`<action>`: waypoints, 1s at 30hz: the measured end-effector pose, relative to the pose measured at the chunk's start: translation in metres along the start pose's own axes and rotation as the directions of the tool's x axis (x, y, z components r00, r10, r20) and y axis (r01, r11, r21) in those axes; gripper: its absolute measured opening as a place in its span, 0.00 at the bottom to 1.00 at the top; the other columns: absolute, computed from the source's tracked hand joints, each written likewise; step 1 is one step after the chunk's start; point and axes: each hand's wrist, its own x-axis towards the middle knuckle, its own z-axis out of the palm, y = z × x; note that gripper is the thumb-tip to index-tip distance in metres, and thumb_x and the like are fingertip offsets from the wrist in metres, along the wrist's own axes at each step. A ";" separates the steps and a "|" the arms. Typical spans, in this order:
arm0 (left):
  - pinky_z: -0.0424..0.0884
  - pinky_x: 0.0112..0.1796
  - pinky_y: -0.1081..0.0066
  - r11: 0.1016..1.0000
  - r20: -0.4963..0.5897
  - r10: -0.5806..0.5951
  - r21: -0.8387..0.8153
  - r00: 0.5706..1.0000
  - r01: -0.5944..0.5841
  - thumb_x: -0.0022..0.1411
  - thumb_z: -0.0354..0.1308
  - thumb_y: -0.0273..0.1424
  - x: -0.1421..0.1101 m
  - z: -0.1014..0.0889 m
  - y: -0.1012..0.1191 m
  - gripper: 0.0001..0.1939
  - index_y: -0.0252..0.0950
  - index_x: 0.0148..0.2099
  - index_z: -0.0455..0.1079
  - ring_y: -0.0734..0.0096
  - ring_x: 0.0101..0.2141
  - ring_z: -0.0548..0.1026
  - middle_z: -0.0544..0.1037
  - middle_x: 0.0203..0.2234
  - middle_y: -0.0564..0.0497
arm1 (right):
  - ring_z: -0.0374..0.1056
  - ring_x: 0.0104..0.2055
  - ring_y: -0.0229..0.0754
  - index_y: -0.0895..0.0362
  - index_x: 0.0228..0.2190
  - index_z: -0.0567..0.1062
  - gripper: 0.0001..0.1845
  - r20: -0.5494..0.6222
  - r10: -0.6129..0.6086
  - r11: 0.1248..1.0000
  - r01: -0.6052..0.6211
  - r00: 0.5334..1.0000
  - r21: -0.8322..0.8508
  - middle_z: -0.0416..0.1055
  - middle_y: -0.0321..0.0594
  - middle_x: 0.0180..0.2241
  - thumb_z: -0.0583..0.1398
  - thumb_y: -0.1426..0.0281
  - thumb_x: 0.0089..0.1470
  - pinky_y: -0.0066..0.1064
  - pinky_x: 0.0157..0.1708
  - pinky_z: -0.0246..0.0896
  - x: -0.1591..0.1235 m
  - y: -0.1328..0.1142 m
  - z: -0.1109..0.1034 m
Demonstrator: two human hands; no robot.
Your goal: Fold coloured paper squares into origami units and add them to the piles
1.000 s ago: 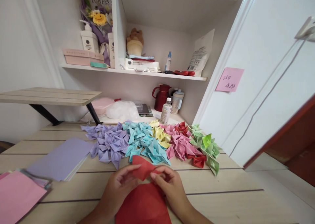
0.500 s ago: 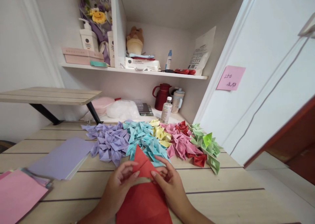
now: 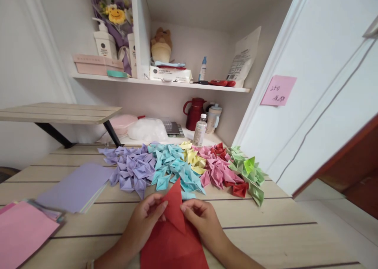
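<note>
Between my hands is a folded piece of red paper [image 3: 174,206], held up with a sharp point toward the back. My left hand [image 3: 149,214] pinches its left edge between thumb and fingers. On the right edge, my right hand [image 3: 201,217] grips it the same way. Beneath lies a larger sheet of red paper [image 3: 175,247] on the table, close to me. Just beyond my hands spread folded paper boats in purple [image 3: 132,168], blue [image 3: 174,166], yellow [image 3: 193,158], pink [image 3: 220,172], red [image 3: 239,189] and green [image 3: 251,172].
Left on the table [image 3: 265,241] are a purple paper stack [image 3: 76,186] and a pink paper stack [image 3: 26,229]. A small raised stand [image 3: 59,113] is behind them. A bottle [image 3: 200,131], a red jug [image 3: 195,113] and a cup [image 3: 213,119] stand at the back beneath a shelf [image 3: 165,84].
The small red paper has been turned in my fingers, its point now standing upright and its lower tip reaching down over the red sheet. Both hands keep hold of it.
</note>
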 end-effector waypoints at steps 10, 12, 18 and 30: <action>0.65 0.28 0.76 1.000 0.113 -0.022 -0.003 0.993 0.023 0.54 0.59 0.39 0.001 -0.004 0.002 0.12 0.34 0.29 0.72 0.74 0.23 0.70 0.73 0.18 0.54 | 0.62 0.23 0.35 0.59 0.21 0.75 0.16 0.006 0.021 0.990 -0.022 1.000 0.137 0.70 0.35 0.20 0.66 0.58 0.41 0.26 0.26 0.56 -0.003 -0.005 0.000; 0.65 0.28 0.75 0.999 0.116 -0.029 -0.014 0.993 0.031 0.53 0.60 0.40 0.001 -0.004 0.003 0.13 0.34 0.28 0.72 0.74 0.22 0.70 0.73 0.18 0.54 | 0.62 0.24 0.36 0.59 0.22 0.75 0.17 0.056 0.023 0.985 -0.032 0.998 0.172 0.70 0.35 0.21 0.65 0.56 0.43 0.26 0.28 0.57 -0.004 -0.007 0.000; 0.65 0.27 0.76 0.998 0.126 -0.027 -0.046 0.992 0.033 0.52 0.61 0.40 0.002 -0.003 0.003 0.13 0.34 0.28 0.72 0.75 0.22 0.69 0.72 0.20 0.55 | 0.55 0.22 0.32 0.60 0.21 0.72 0.19 0.159 0.043 0.982 -0.071 0.986 0.174 0.64 0.32 0.18 0.63 0.56 0.46 0.23 0.24 0.49 -0.004 -0.009 -0.001; 0.64 0.27 0.79 1.000 0.109 -0.008 0.001 0.994 0.008 0.53 0.60 0.40 0.003 -0.005 0.000 0.13 0.34 0.29 0.72 0.77 0.21 0.67 0.70 0.17 0.56 | 0.60 0.24 0.32 0.49 0.50 0.64 0.29 0.043 -0.014 0.966 0.003 0.999 0.258 0.69 0.33 0.29 0.65 0.65 0.45 0.24 0.28 0.53 -0.002 0.002 0.000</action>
